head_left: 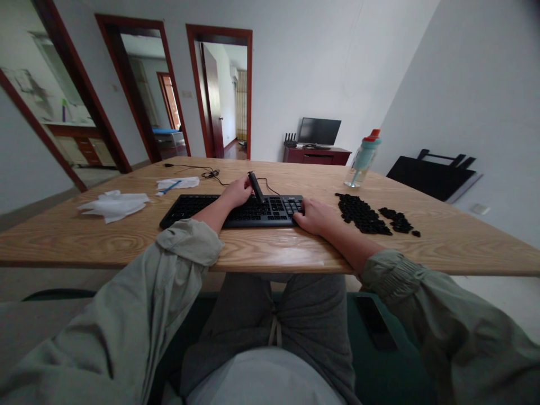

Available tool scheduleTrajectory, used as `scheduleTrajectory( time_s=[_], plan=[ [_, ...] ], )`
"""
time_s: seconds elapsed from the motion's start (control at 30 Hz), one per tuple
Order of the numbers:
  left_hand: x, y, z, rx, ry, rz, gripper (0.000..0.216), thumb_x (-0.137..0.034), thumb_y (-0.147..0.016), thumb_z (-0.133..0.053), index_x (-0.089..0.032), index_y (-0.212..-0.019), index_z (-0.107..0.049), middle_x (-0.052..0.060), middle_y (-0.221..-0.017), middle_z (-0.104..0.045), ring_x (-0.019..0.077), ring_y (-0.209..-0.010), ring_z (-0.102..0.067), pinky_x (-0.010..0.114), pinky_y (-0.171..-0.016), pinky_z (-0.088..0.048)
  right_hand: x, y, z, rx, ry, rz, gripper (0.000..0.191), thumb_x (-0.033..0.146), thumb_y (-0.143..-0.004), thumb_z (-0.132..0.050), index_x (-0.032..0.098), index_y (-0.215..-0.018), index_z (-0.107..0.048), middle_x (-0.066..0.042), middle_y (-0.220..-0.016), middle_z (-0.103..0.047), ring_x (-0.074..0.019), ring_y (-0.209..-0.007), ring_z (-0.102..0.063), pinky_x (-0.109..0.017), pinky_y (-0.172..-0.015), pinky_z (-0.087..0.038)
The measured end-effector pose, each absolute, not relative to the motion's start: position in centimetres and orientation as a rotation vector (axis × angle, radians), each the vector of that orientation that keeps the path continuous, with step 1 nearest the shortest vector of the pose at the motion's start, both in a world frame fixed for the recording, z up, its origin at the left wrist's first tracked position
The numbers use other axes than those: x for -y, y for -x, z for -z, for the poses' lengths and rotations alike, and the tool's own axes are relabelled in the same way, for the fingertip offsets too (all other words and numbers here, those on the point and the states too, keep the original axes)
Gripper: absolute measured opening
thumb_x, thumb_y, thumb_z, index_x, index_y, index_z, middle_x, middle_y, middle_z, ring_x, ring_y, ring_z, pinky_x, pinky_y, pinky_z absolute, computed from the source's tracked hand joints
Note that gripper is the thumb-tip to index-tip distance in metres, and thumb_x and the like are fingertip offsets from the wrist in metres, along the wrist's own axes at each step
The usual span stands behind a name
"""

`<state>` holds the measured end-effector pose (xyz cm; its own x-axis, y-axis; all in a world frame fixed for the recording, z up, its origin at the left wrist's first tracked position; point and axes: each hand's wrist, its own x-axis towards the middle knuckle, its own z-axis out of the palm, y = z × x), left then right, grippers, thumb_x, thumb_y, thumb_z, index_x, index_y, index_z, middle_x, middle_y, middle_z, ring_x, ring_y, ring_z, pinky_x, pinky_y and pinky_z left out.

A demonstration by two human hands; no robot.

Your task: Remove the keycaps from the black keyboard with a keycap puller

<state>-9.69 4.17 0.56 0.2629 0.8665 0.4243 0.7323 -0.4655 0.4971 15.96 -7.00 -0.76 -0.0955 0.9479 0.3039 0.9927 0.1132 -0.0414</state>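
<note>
A black keyboard lies on the wooden table in front of me. My left hand is closed around a slim black tool, whose tip rests on the keys near the middle of the board. My right hand lies on the keyboard's right end, fingers curled over its edge and gripping it. To the right, a heap of loose black keycaps is spread on the table, with a smaller clump beside it.
White tissues and a wrapper with a blue item lie at the left. A black cable runs behind the keyboard. A clear bottle with a teal and orange lid stands at the far right. Doorways and a TV are beyond.
</note>
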Motion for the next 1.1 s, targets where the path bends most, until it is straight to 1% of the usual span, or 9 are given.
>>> scheduleTrajectory(
  time_s=[0.27, 0.47, 0.63, 0.87, 1.0, 1.1],
  plan=[
    [-4.5, 9.8, -0.3, -1.481, -2.325, -1.006, 0.018, -0.020, -0.089, -0.052, -0.016, -0.099, -0.066, 0.011, -0.100, -0.074, 0.0237, -0.091, -0.067, 0.034, -0.084, -0.050, 7.0, -16.0, 0.7, 2.137, 1.911, 0.257, 0.038, 0.043, -0.091, -0.046, 0.014, -0.106, -0.065, -0.017, -0.105, -0.072, -0.0302, -0.094, -0.067, -0.035, -0.077, -0.047],
    [-4.7, 9.7, -0.2, -1.510, -2.329, -1.002, 0.016, -0.020, -0.088, -0.052, -0.015, -0.097, -0.066, 0.012, -0.100, -0.074, 0.0239, -0.093, -0.067, 0.035, -0.088, -0.050, 6.7, -16.1, 0.6, 2.173, 1.893, 0.215, 0.037, 0.041, -0.091, -0.045, 0.014, -0.108, -0.065, -0.017, -0.109, -0.071, -0.0292, -0.095, -0.066, -0.034, -0.077, -0.046],
    [-5.1, 9.7, 0.1, -1.445, -2.321, -1.038, 0.017, -0.019, -0.088, -0.052, -0.016, -0.096, -0.066, 0.011, -0.100, -0.074, 0.0242, -0.094, -0.068, 0.036, -0.089, -0.051, 6.8, -16.1, 0.6, 2.168, 1.880, 0.235, 0.036, 0.040, -0.092, -0.044, 0.014, -0.106, -0.065, -0.017, -0.107, -0.071, -0.0290, -0.094, -0.066, -0.035, -0.079, -0.045],
    [-5.0, 9.8, 0.0, -1.482, -2.306, -1.016, 0.017, -0.022, -0.088, -0.053, -0.016, -0.097, -0.066, 0.011, -0.101, -0.074, 0.0239, -0.091, -0.068, 0.036, -0.087, -0.051, 7.1, -15.9, 0.6, 2.142, 1.902, 0.247, 0.036, 0.041, -0.092, -0.046, 0.015, -0.107, -0.065, -0.016, -0.106, -0.071, -0.0287, -0.093, -0.065, -0.036, -0.078, -0.046],
    [-4.9, 9.7, -0.2, -1.489, -2.316, -1.007, 0.017, -0.022, -0.088, -0.053, -0.016, -0.098, -0.066, 0.011, -0.102, -0.074, 0.0235, -0.092, -0.068, 0.035, -0.087, -0.051, 7.5, -16.1, 0.5, 2.060, 1.895, 0.280, 0.034, 0.040, -0.090, -0.047, 0.016, -0.105, -0.066, -0.015, -0.101, -0.072, -0.0293, -0.091, -0.065, -0.035, -0.077, -0.046],
    [-4.8, 9.7, -0.2, -1.505, -2.316, -0.987, 0.017, -0.022, -0.088, -0.052, -0.016, -0.096, -0.065, 0.011, -0.101, -0.074, 0.0235, -0.092, -0.068, 0.034, -0.085, -0.050, 7.5, -16.9, 0.1, 1.920, 1.920, 0.179, 0.034, 0.037, -0.092, -0.044, 0.016, -0.103, -0.068, -0.015, -0.102, -0.072, -0.0276, -0.094, -0.065, -0.033, -0.079, -0.046]
  ],
)
